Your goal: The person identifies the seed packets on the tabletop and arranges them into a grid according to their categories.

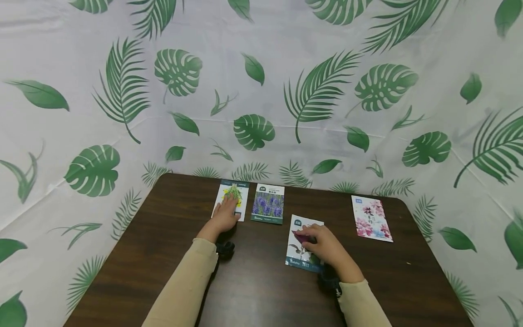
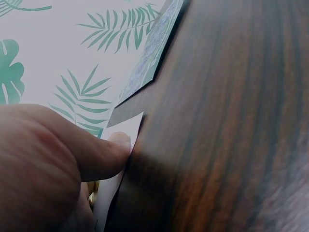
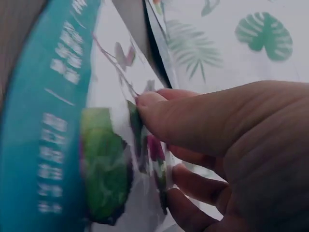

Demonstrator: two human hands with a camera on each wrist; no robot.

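My left hand point(image 1: 224, 215) rests with its fingers spread on a white packet printed with yellow flowers point(image 1: 243, 212), at the table's back left. In the left wrist view the thumb point(image 2: 113, 152) presses near that packet's edge; the other fingers are largely hidden. My right hand point(image 1: 327, 245) lies over a white packet with a magenta flower picture and teal bottom band point(image 1: 295, 261). Its thumb point(image 3: 166, 113) and bent fingertips touch the printed front, as the right wrist view shows. Between the hands, slightly farther back, lies a purple-flower packet point(image 1: 267, 204).
A pink-blossom packet point(image 1: 372, 218) lies apart at the back right of the dark wooden table point(image 1: 261, 290). Behind the table hangs a white cloth point(image 1: 286, 91) with green leaf prints. A tiny pale speck point(image 1: 408, 263) is on the table's right side.
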